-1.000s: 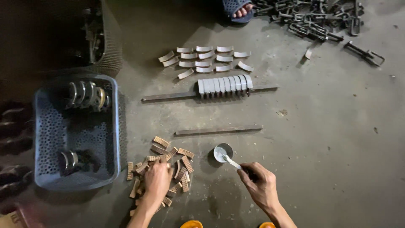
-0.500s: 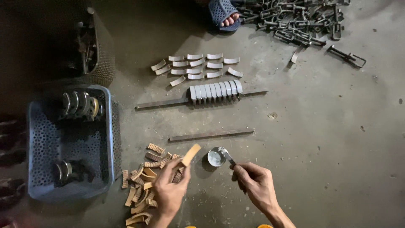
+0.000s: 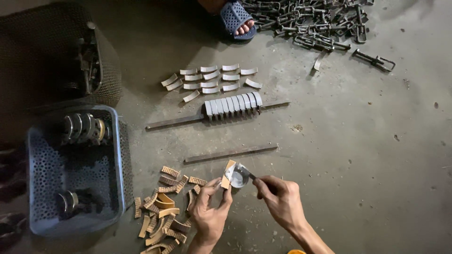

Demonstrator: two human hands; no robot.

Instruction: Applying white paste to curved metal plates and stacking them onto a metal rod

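Item one: a tan curved pad (image 3: 228,174), low centre of the frame, pinched at its lower end by my left hand (image 3: 210,211) and tilted up against the rim of a small round tin (image 3: 238,176) that sits on the floor.

Item two: my right hand (image 3: 281,200), just right of the tin, fingers closed narrowly on a thin dark-handled tool (image 3: 250,177) whose tip reaches into the tin. I cannot tell what the tin holds beyond a pale shine.

Item three: a loose pile of like tan pads (image 3: 165,211), lower left of centre, directly beside my left hand, some ribbed side up.

Item four: a short flat metal bar (image 3: 230,154) lying on the floor just above the tin.

Item five: a longer bar (image 3: 174,122) above that, carrying a row of grey curved shoes (image 3: 233,105) stood side by side at its middle.

Item six: pale curved pieces (image 3: 209,77) laid out in rows, upper centre.

Item seven: a blue perforated basket (image 3: 120,155), left edge, with round metal parts (image 3: 82,128) inside; a dark mesh basket (image 3: 110,66) at upper left.

Item eight: a heap of metal clamps (image 3: 310,23), top right, and another person's foot in a blue sandal (image 3: 238,19) at top centre.

All rests on a grey concrete floor (image 3: 367,164).
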